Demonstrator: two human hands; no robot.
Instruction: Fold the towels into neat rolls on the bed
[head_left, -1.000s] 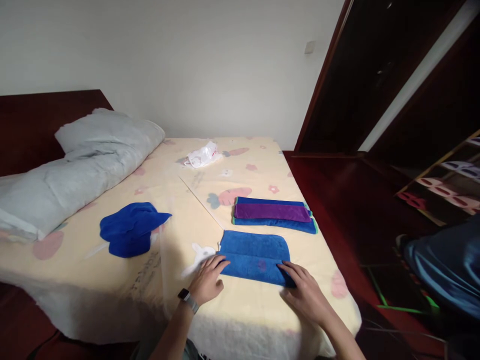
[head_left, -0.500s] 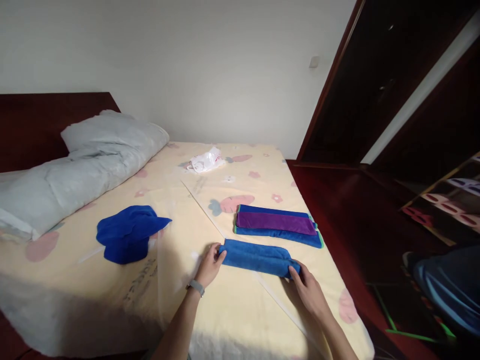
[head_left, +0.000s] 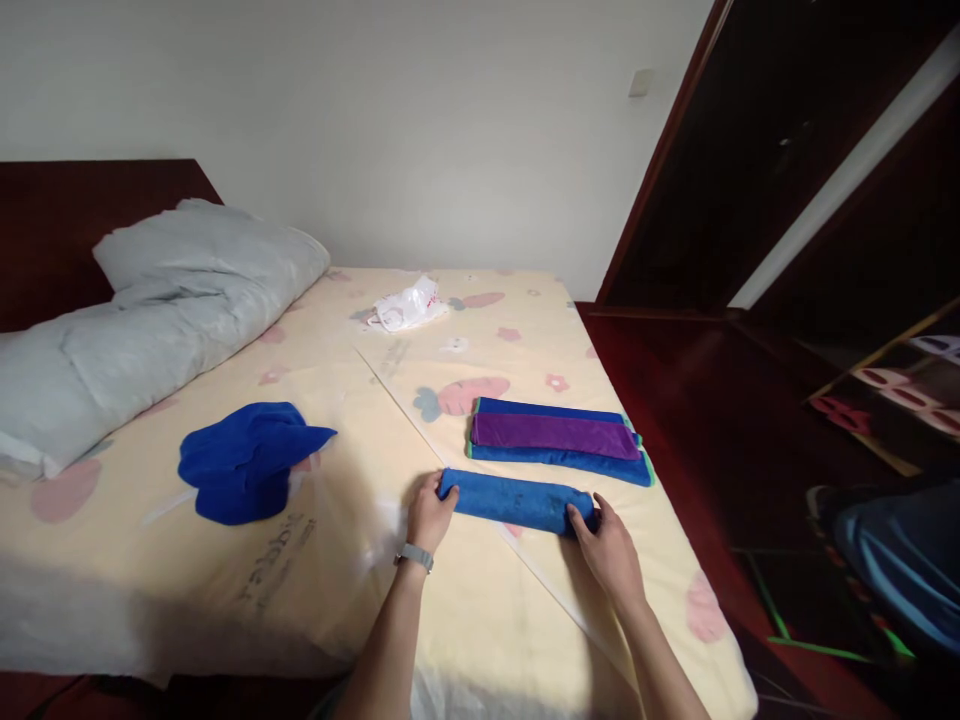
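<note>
A blue towel [head_left: 517, 500], folded into a narrow strip, lies across the bed in front of me. My left hand [head_left: 433, 512] pinches its left end between thumb and fingers, a grey watch band on that wrist. At the right end, my right hand [head_left: 606, 545] grips it with the thumb on top and fingers behind. Just beyond it rests a stack of folded blue cloths with green edging [head_left: 555, 458], topped by a folded purple cloth [head_left: 551, 434]. Off to the left sits a crumpled bright blue cloth [head_left: 247, 465].
The bed [head_left: 360, 620] has a cream sheet with carrot prints. A grey quilt [head_left: 187, 290] is heaped at the left, and a white plastic bag [head_left: 409, 307] lies near the wall. To the right, past the bed edge, are a shoe rack with slippers [head_left: 904, 398] and dark blue fabric [head_left: 900, 560].
The towel strip has become narrower and smoother on top, its fold turned over and closed. Both hands still hold its ends. The camera view has shifted slightly.
</note>
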